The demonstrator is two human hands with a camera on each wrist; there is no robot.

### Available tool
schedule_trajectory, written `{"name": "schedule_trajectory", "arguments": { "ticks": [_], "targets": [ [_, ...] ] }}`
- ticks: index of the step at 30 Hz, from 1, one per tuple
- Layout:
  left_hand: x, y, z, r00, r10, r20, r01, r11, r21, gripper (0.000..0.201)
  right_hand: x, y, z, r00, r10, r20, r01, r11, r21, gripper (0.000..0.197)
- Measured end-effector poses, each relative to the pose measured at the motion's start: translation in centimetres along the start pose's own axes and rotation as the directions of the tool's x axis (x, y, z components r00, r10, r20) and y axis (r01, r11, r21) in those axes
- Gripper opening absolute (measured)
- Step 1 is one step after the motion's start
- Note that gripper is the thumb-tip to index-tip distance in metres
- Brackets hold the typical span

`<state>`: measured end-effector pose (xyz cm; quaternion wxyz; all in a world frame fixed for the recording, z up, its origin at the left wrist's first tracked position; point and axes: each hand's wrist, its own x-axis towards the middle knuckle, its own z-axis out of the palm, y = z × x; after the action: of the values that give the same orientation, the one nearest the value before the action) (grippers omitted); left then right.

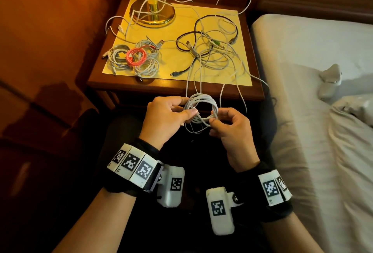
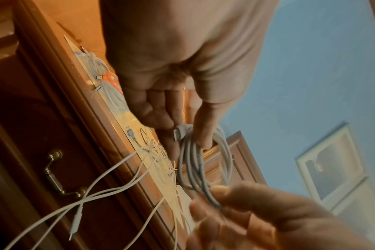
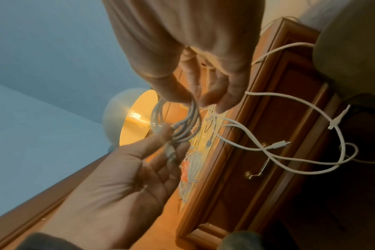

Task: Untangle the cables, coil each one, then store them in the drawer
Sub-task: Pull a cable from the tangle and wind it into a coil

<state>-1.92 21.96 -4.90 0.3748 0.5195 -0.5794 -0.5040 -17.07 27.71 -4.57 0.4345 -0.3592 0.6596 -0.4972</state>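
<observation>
Head view: left hand [image 1: 163, 117] and right hand [image 1: 232, 125] pinch white cable coil [image 1: 202, 109].

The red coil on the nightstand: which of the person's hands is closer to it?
Left. The left hand is in front of the nightstand, below and slightly right of the red coil. The right hand is farther right. Both hold a white coil.

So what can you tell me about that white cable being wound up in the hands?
The white cable is wound into several round loops, held in the air in front of the nightstand. The left hand pinches one side near its USB plug; the right hand pinches the other. Its loose tail runs up to the tangle on the tabletop.
</observation>
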Motion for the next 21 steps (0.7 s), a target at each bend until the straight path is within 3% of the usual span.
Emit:
{"name": "schedule_trajectory", "arguments": {
  "ticks": [1,4,9,14,18,21],
  "targets": [
    [0.0,0.0,0.0,1.000,-0.003,-0.017,0.002,1.000,-0.020,0.027,0.1,0.1,-0.1,0.999,0.041,-0.009,-0.041,0.999,0.004,0.006],
    [-0.2,0.1,0.0,0.999,-0.020,-0.036,0.017,0.996,-0.085,0.027,0.1,-0.1,-0.7,0.993,0.088,0.076,-0.094,0.993,0.075,0.013],
    [-0.4,1.0,0.0,0.999,-0.051,0.002,0.050,0.973,-0.225,0.019,0.3,-0.3,-1.5,0.992,-0.034,0.121,0.013,0.985,0.173,0.023],
    [-0.1,1.5,-0.6,1.000,-0.014,-0.026,0.010,0.987,-0.158,0.021,0.5,-0.8,-2.0,0.978,-0.085,0.188,0.061,0.990,0.126,0.027],
    [0.0,1.9,-0.7,0.996,-0.005,-0.085,-0.007,0.989,-0.146,0.022,1.0,-0.8,-1.6,0.979,-0.174,0.110,0.185,0.977,-0.103,0.024],
    [-0.3,2.2,-0.2,0.993,-0.031,-0.112,0.010,0.983,-0.186,0.015,1.3,-0.9,-0.9,0.983,-0.182,-0.017,0.179,0.979,-0.093,0.017]
  ]
}}
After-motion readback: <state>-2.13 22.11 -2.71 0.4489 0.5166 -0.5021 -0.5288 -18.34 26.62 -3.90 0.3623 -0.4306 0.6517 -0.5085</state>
